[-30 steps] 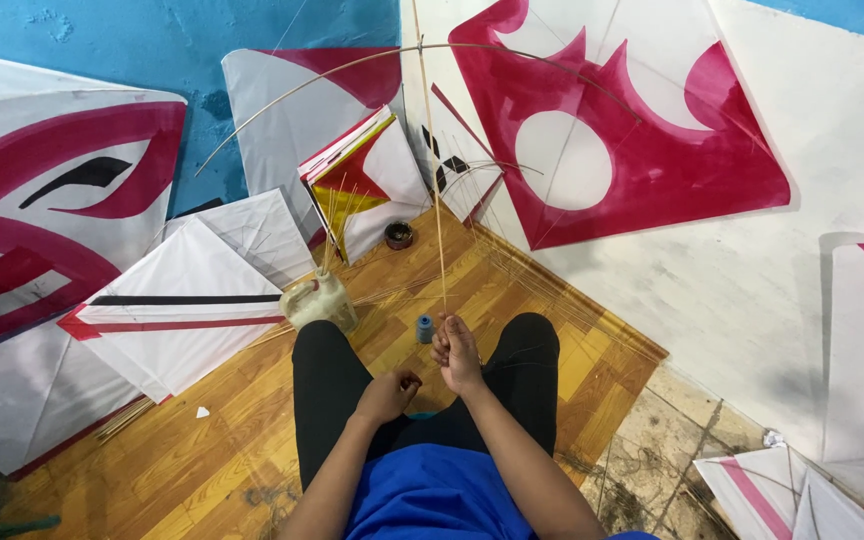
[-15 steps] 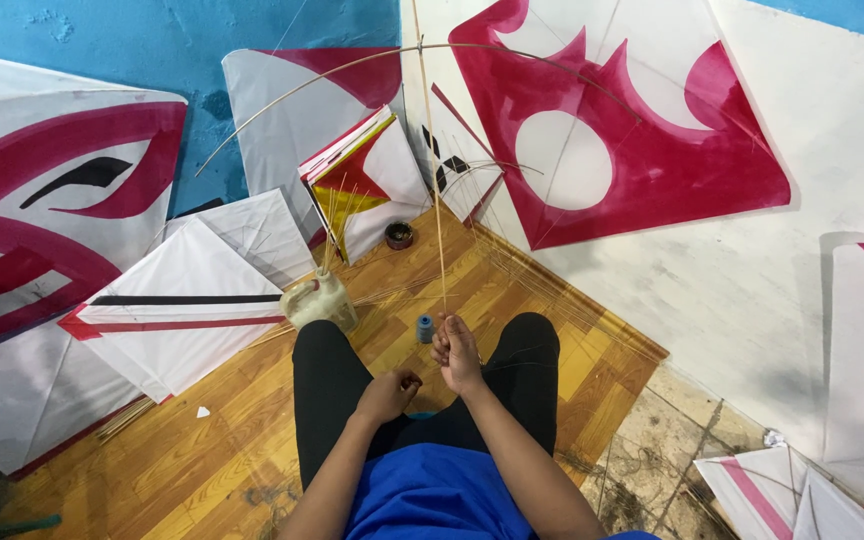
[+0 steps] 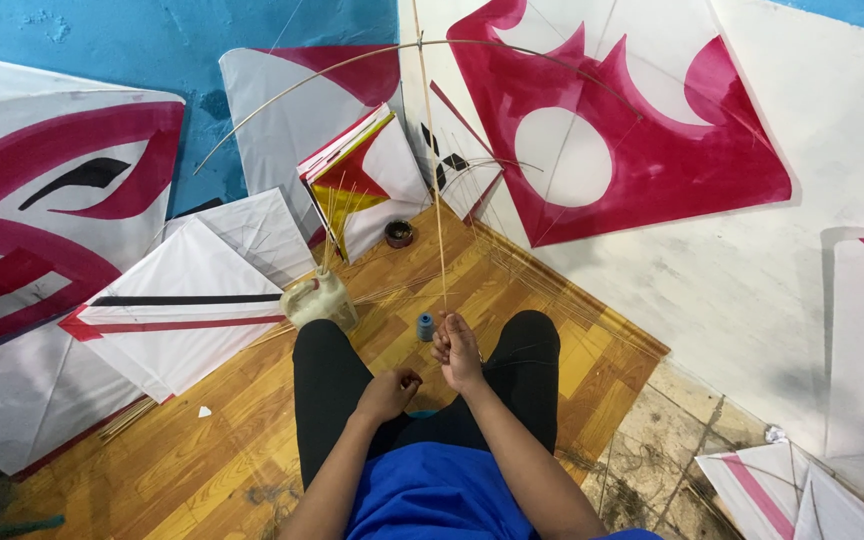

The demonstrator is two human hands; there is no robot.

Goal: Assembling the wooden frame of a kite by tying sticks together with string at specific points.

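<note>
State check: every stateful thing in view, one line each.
Right hand: closed, pinching the upright thin bamboo stick.
Left hand: loosely curled, apart from stick.
Curved bamboo bow: bent, crossing the stick.
Blue thread spool: upright on floor.
Cut plastic jug: open, holding sticks.

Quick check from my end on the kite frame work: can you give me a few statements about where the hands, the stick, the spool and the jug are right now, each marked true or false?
1. The right hand grips the lower end of the upright thin bamboo stick. True.
2. The left hand rests on the plastic jug. False: it is closed in a fist over the person's lap, apart from the jug.
3. A small blue thread spool stands on the wooden floor just in front of the right hand. True.
4. The jug is empty. False: thin sticks stand in it.
5. A bent stick arches across the upright one near its top. True.
</note>
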